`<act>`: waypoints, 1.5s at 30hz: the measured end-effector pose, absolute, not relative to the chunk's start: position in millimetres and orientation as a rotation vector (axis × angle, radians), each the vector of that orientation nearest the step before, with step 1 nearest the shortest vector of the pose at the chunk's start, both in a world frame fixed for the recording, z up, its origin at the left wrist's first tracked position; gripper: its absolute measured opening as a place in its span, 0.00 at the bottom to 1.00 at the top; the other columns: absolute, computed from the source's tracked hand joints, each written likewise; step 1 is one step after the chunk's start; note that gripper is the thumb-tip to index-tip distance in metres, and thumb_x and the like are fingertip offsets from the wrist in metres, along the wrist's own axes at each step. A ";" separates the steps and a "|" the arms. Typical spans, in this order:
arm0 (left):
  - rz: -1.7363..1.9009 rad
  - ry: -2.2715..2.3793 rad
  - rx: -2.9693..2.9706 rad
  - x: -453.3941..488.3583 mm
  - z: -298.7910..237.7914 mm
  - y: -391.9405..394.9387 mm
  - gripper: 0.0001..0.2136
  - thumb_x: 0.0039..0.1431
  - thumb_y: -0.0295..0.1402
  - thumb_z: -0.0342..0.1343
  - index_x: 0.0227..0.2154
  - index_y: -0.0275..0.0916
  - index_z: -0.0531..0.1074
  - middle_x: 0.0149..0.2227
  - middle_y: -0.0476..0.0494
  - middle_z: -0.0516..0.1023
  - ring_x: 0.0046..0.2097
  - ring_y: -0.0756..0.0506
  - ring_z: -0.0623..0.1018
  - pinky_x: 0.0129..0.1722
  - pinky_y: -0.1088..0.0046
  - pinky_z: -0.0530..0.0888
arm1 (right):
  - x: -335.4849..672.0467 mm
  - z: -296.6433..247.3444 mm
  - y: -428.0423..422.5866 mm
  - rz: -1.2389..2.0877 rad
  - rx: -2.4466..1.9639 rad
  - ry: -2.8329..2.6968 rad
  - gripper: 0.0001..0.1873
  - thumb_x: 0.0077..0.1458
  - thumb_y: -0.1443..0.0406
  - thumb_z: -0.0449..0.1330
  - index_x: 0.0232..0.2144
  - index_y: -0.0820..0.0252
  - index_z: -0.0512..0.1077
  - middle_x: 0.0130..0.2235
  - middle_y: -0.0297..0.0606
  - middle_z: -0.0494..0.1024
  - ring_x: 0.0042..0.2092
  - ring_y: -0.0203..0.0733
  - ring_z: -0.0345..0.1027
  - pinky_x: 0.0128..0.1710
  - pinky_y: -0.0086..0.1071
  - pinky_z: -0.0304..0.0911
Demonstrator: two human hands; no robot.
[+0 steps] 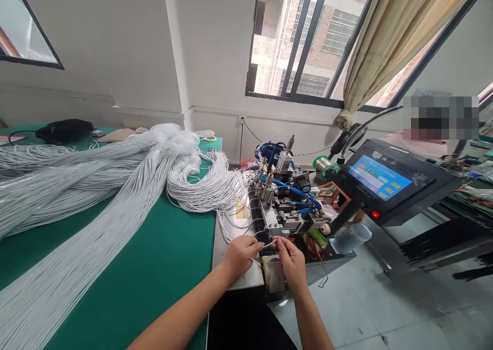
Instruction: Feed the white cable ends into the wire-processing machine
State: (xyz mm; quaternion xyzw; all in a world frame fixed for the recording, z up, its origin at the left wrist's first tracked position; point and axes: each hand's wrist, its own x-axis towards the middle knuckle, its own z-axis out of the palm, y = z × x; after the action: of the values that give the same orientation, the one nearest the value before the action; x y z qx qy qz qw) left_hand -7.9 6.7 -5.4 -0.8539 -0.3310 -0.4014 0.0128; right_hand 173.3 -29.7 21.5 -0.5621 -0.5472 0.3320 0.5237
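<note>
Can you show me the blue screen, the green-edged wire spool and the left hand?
Blue screen (380,177): head view, middle of the lit display.
Green-edged wire spool (323,163): head view, the silver wire wound on it.
Left hand (239,255): head view, back of the hand.

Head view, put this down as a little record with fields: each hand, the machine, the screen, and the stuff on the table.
Left hand: pinching a thin white cable
Right hand: fingers closed on the same cable, near its end
Machine: just beyond both hands
Screen: lit, mostly blue, right of the machine
Spool: green-rimmed, behind the machine, left of the screen
Table: green, left of the machine
On table: long pale bundles, partly under clear plastic; black bag at the far left
</note>
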 end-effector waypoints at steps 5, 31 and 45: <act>-1.133 -0.996 -2.741 -8.2 -9.2 9.3 0.11 0.61 0.27 0.47 0.40 0.41 0.74 0.29 0.46 0.74 0.33 0.47 0.73 0.33 0.71 0.67 | 189.5 19.9 -22.7 0.995 -1.321 -1.382 0.19 0.54 0.53 0.57 0.37 0.63 0.76 0.30 0.41 0.79 0.32 0.44 0.71 0.30 0.31 0.63; -0.766 -1.221 -2.836 -6.2 -4.8 5.6 0.26 0.50 0.20 0.51 0.52 0.49 0.68 0.38 0.44 0.69 0.41 0.43 0.68 0.41 0.63 0.66 | 203.2 -15.0 4.5 1.084 -1.290 -1.359 0.18 0.49 0.52 0.58 0.19 0.58 0.62 0.20 0.27 0.59 0.23 0.34 0.51 0.24 0.27 0.50; -0.800 -1.217 -2.859 -6.9 -5.1 6.9 0.26 0.49 0.20 0.51 0.51 0.50 0.70 0.37 0.44 0.69 0.40 0.43 0.68 0.40 0.64 0.68 | 199.2 -22.2 3.1 1.264 -1.277 -1.141 0.19 0.44 0.51 0.60 0.20 0.58 0.60 0.18 0.24 0.56 0.21 0.31 0.46 0.21 0.25 0.44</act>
State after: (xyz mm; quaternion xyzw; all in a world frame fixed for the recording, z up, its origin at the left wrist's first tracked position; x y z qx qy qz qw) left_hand -6.9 6.9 -5.1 -0.8906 -0.3792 -0.2491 -0.0333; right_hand 199.2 3.1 -22.2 -0.5248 -0.4687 0.5194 0.4850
